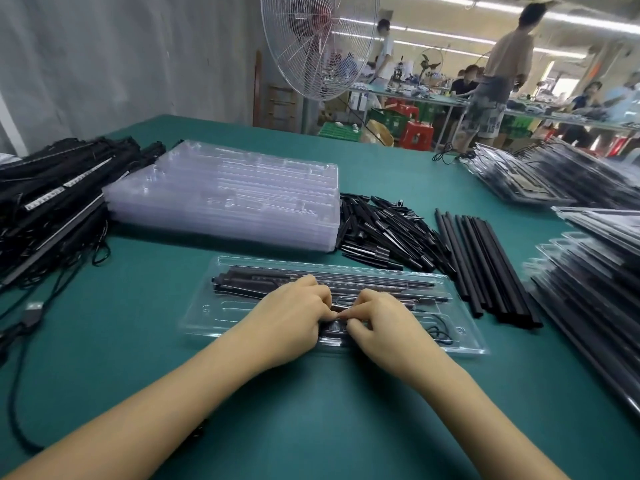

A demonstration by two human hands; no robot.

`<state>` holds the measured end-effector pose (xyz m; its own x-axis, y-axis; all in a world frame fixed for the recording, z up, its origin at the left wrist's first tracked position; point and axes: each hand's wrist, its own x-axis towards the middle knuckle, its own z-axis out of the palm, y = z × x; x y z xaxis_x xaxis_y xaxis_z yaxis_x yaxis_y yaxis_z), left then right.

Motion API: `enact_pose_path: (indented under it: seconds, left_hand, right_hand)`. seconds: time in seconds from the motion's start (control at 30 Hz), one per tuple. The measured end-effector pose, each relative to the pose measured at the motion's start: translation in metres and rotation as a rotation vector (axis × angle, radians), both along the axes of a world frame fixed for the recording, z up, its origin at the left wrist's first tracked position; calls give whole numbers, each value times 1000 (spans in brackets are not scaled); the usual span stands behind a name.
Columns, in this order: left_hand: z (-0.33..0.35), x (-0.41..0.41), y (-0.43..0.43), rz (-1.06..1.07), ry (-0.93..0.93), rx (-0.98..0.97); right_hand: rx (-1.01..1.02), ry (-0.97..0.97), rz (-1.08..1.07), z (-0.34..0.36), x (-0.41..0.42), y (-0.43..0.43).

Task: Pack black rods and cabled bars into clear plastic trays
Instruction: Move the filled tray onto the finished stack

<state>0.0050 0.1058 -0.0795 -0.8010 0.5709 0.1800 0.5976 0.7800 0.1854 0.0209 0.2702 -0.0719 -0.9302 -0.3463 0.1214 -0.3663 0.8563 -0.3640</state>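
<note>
A clear plastic tray [464, 336] lies on the green table in front of me. Black bars [242, 282] fill its far slots, and a thin black cable [440, 332] curls in its right part. My left hand [294, 313] and my right hand [381, 320] meet over the tray's middle, fingers curled, both pinching a small dark part [337, 318] in a near slot. Most of that part is hidden under my fingers. Loose long black rods [485, 265] lie just right of the tray.
A stack of clear trays [225, 199] sits behind the working tray. Short black pieces [381, 230] are heaped beside it. Cabled bars [52, 202] pile up at the left, packed trays [588, 271] at the right. A fan [318, 43] and people stand beyond.
</note>
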Motion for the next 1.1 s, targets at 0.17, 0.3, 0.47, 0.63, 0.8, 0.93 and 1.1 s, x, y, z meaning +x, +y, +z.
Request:
enact_pose_path:
  seconds: [0.17, 0.3, 0.47, 0.63, 0.8, 0.93, 1.1]
  left_hand:
    - [2, -1, 3, 22, -32, -27]
    - [4, -1, 9, 83, -61, 6]
    - [7, 2, 17, 139, -88, -9]
    - [3, 4, 15, 124, -74, -42]
    - [8, 4, 4, 38, -85, -12]
    - [12, 1, 0, 11, -96, 27]
    - [4, 5, -2, -6, -86, 76]
  right_hand:
    - [38, 4, 6, 1, 1, -1]
    - [105, 34, 18, 2, 3, -3]
    - [123, 61, 15, 0, 5, -3]
    - [179, 117, 6, -3, 8, -7]
    - [126, 111, 27, -3, 10, -3]
    - [23, 90, 7, -3, 9, 2]
    - [95, 245, -24, -9, 20, -6]
